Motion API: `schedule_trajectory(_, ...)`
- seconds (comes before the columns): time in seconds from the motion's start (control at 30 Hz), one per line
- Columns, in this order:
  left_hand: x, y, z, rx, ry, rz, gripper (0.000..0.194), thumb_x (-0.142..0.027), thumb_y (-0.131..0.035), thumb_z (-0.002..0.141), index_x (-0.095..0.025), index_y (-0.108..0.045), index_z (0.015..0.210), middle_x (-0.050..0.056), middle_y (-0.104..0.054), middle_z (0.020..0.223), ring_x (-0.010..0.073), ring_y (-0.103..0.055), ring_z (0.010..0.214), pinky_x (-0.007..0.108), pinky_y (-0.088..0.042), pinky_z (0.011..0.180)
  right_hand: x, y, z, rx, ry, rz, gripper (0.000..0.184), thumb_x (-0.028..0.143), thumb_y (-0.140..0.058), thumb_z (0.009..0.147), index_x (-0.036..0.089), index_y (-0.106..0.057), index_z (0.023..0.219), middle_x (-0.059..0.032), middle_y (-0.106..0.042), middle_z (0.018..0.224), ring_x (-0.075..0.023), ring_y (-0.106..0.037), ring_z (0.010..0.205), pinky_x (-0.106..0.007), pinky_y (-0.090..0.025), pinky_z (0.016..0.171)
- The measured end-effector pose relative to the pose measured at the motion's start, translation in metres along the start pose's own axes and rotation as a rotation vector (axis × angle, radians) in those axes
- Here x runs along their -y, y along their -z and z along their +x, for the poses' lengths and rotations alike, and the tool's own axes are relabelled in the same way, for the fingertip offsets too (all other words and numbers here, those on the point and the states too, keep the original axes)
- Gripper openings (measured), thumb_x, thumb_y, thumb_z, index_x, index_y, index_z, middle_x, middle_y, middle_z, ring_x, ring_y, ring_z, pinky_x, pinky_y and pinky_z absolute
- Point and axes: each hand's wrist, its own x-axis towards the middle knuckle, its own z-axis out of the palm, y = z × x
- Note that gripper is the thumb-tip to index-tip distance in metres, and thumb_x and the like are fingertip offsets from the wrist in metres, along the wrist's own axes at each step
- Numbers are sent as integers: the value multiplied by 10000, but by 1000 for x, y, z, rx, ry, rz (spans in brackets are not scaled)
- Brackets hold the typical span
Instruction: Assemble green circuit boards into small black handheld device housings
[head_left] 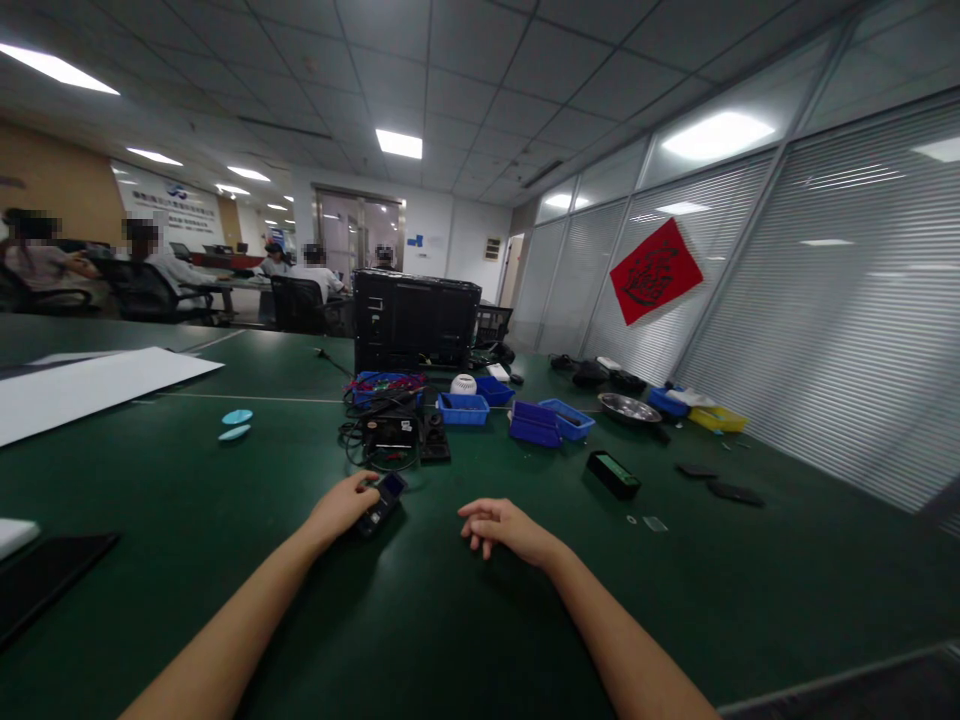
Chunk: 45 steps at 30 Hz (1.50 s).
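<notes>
My left hand (pixel 346 510) is wrapped round a small black device with a little dark screen (pixel 388 487), its thumb lying across the front. The device is at the table's middle, tilted with its screen end away from me. To the right of it, my right hand (pixel 504 527) is over the green tabletop (pixel 442 620), fingers loosely curled and apart, with nothing in it. Just beyond the device sits a black box-shaped unit with cables (pixel 391 430). Farther right lies a black case with a green circuit board (pixel 613 474).
Blue trays (pixel 463 409) and a white ball-like object (pixel 463 384) stand beyond my hands, before a large black monitor-like housing (pixel 416 315). A metal bowl (pixel 628 408) and yellow tray (pixel 718 419) are at the right. Light-blue pieces (pixel 237 417) lie left. People (pixel 319 277) sit in the background.
</notes>
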Motion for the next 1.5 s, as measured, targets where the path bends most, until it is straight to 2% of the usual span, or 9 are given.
schedule_trajectory(0.1,0,-2,-3,84,4,-104,468,-307,-448,666,-197,-510,1117,12,-666,796,165,-619,654,221,-431,532,0,0,0,3,-6,1,450,363,-637,707,122,-536,1073,-72,-608,884,-119,-575,703,-225,-446,538)
schedule_trajectory(0.17,0,-3,-4,87,-2,-108,443,-299,-448,665,-191,-533,1086,14,-663,778,165,-614,654,219,-429,530,0,0,0,3,-7,4,450,365,-637,706,122,-536,1072,-72,-610,880,-117,-573,694,-225,-445,535)
schedule_trajectory(0.3,-2,-3,-3,20,-19,48,389,-308,-412,696,-201,-567,1036,28,-661,821,172,-607,688,224,-419,544,-1,1,0,10,-3,6,434,358,-629,715,124,-536,1068,-71,-612,883,-115,-572,694,-223,-447,537)
schedule_trajectory(0.6,0,-9,1,-36,-56,348,436,-331,-285,778,-230,-514,1136,63,-628,1034,211,-591,889,267,-430,682,-5,1,3,3,6,4,427,364,-636,702,123,-547,1043,-67,-611,850,-113,-566,659,-211,-439,500)
schedule_trajectory(0.87,-2,-11,-1,-95,-61,420,435,-280,-308,777,-195,-521,1146,94,-582,1143,229,-563,980,301,-417,772,-1,1,0,9,-5,-2,434,365,-635,703,124,-549,1054,-74,-615,871,-116,-570,675,-219,-442,520)
schedule_trajectory(0.97,-4,-14,-4,-110,-58,415,449,-398,-348,775,-201,-502,1147,97,-585,1130,242,-566,964,312,-422,749,-1,1,0,12,-3,-2,436,370,-636,703,124,-551,1053,-73,-617,869,-116,-571,676,-220,-443,524)
schedule_trajectory(1.07,-5,-17,-10,-142,-79,439,529,-526,-460,688,-199,-503,1102,103,-599,1083,260,-572,935,309,-427,704,-1,1,0,7,-6,-3,440,373,-637,702,125,-549,1054,-72,-619,867,-116,-570,680,-216,-440,525)
schedule_trajectory(1.23,-2,-20,-16,-182,-85,501,462,-369,-515,654,-190,-480,1079,99,-593,1039,229,-579,867,287,-421,669,-1,2,0,18,0,5,423,352,-630,714,120,-545,1057,-75,-615,876,-121,-572,696,-224,-447,537)
schedule_trajectory(1.5,6,-12,-27,-251,-63,517,418,-363,-482,688,-159,-503,1052,113,-583,1033,230,-574,900,283,-409,727,-8,5,2,-2,8,53,433,357,-645,693,124,-548,1044,-70,-609,857,-123,-574,683,-225,-447,517)
